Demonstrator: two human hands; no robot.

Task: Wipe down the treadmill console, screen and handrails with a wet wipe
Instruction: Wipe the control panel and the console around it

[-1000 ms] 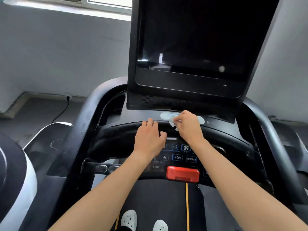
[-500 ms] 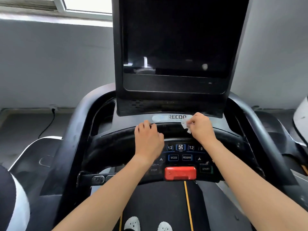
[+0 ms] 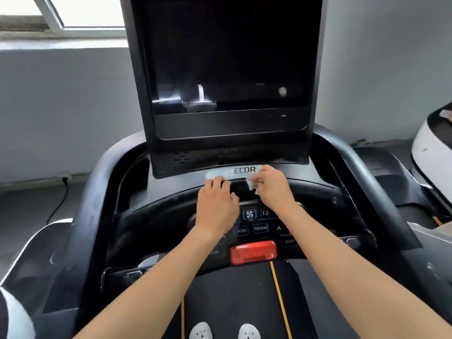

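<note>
The left hand (image 3: 216, 204) lies palm down on the curved black bar (image 3: 156, 216) at the front of the console (image 3: 176, 184). Its fingers are side by side, and the tips reach the bottom edge of the shiny name plate (image 3: 232, 172). Just to the right, the right hand (image 3: 274, 187) pinches a small white wet wipe (image 3: 252, 185) between its thumb and fingers. The wipe sticks out on the left side of that hand, toward the left hand. It sits at the right end of the name plate, but I cannot tell if it touches it.

On the far left, a window (image 3: 80, 11) sits high in the grey wall (image 3: 61, 106), and a black cable (image 3: 58, 201) runs down to the floor (image 3: 29, 211). Next come the left handrail (image 3: 80, 216) and the big dark screen (image 3: 227, 57) above the hands. Below the hands are buttons (image 3: 260, 228) and a red stop key (image 3: 253, 252). Two white shoes (image 3: 200, 331) stand on the belt (image 3: 227, 302). Then comes the right handrail (image 3: 362, 172), and a white machine (image 3: 430, 148) stands far right.

Half a second ago the hands were farther apart. The left hand has slid to the right, closer to the wipe. The right hand stays at the right end of the plate, holding the wipe. More of the white machine shows now.
</note>
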